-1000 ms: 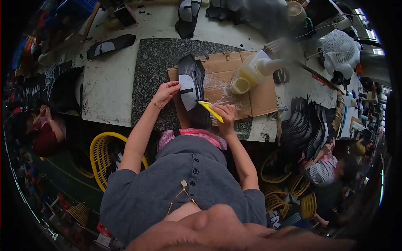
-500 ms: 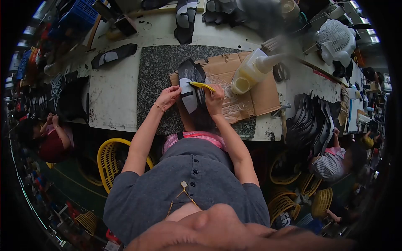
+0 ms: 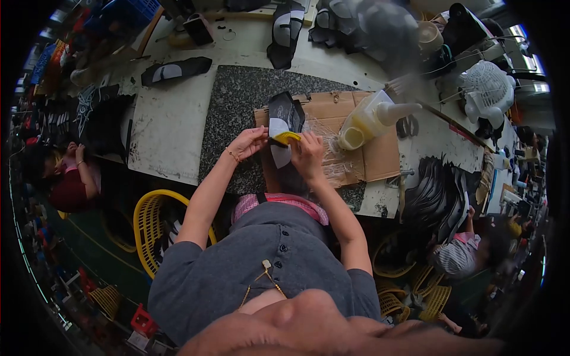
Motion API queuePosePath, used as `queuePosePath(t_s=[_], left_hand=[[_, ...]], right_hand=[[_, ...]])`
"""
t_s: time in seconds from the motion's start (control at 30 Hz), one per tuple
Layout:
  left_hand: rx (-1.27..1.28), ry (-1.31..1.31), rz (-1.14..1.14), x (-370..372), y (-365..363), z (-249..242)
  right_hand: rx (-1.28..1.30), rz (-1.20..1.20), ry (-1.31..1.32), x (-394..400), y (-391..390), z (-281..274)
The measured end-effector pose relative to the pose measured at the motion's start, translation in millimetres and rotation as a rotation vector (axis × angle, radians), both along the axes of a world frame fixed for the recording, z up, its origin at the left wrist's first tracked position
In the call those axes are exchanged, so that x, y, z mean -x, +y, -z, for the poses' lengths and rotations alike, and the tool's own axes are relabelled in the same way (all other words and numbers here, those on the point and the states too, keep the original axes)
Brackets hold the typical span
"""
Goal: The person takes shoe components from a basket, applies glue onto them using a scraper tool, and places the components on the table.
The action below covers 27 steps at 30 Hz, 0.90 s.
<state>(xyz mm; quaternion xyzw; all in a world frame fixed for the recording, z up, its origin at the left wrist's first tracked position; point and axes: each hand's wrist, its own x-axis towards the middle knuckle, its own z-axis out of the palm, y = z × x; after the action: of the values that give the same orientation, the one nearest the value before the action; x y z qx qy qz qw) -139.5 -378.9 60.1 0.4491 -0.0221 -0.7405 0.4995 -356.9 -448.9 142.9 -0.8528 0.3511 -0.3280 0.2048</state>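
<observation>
Yellow tool [image 3: 287, 137] partly hidden by right hand [image 3: 308, 155], blue crate [image 3: 133, 13] cut off above

A slab [image 3: 231, 113] is lying on the table [image 3: 166, 130], a cardboard sheet [image 3: 380, 148] overlapping its right part. The workpiece [image 3: 288, 113] is resting across the sheet's left part, between left hand [image 3: 249, 142] and right hand [image 3: 309, 155]; a bottle [image 3: 365, 115] is sitting to the right. A pile of pieces [image 3: 433, 193] is lying farther right, a fan [image 3: 490, 89] standing beyond.

No legible text — no readable labels, no brands, no numbers, no signs.
</observation>
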Motion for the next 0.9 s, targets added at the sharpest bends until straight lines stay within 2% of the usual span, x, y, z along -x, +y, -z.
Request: queuePosePath(t_s=[0.03,0.17,0.27,0.3,0.37,0.43,0.53,0.6,0.67,0.73,0.8,0.9], left_hand=[[-0.029,0.009,-0.010,-1.9,-1.0,-3.0],[-0.060,0.079,-0.035,-1.6,-6.5,-15.6],[-0.109,0.028,-0.019,1.8,-11.8,-16.9],[-0.037,0.034,0.036,2.2,-11.6,-8.8],[0.109,0.035,0.148,-0.9,-11.4,10.9],[0.088,-0.004,0.107,2.6,-7.4,-7.2],[0.131,-0.076,0.099,1.9,3.6,-22.6],[0.201,-0.121,0.085,0.4,15.4,-31.1],[0.256,-0.261,0.162,5.7,23.8,-72.6],[0.283,-0.235,0.180,14.4,36.9,-94.1],[0.393,-0.225,0.129,11.3,46.4,-102.9],[0.306,-0.141,-0.302,-24.3,45.4,-138.9]], right_hand=[[0.041,0.048,0.041,-11.7,-6.9,-8.4],[0.086,-0.318,0.150,-9.6,-14.7,-29.2],[0.064,-0.094,0.123,-0.7,-33.4,-25.9],[0.068,0.009,0.172,2.9,-45.5,-16.4],[-0.041,0.119,0.033,8.7,-58.9,3.1],[-0.097,0.218,-0.005,11.5,-63.6,5.4],[-0.232,0.050,0.018,8.1,-58.6,7.3],[-0.216,-0.029,0.135,6.5,-52.5,10.5],[-0.143,-0.060,0.179,2.9,-56.6,8.9],[-0.132,-0.092,0.221,3.8,-57.2,8.3],[-0.110,-0.117,0.237,3.3,-57.5,8.9],[-0.102,-0.118,0.227,1.1,-54.8,6.9]])
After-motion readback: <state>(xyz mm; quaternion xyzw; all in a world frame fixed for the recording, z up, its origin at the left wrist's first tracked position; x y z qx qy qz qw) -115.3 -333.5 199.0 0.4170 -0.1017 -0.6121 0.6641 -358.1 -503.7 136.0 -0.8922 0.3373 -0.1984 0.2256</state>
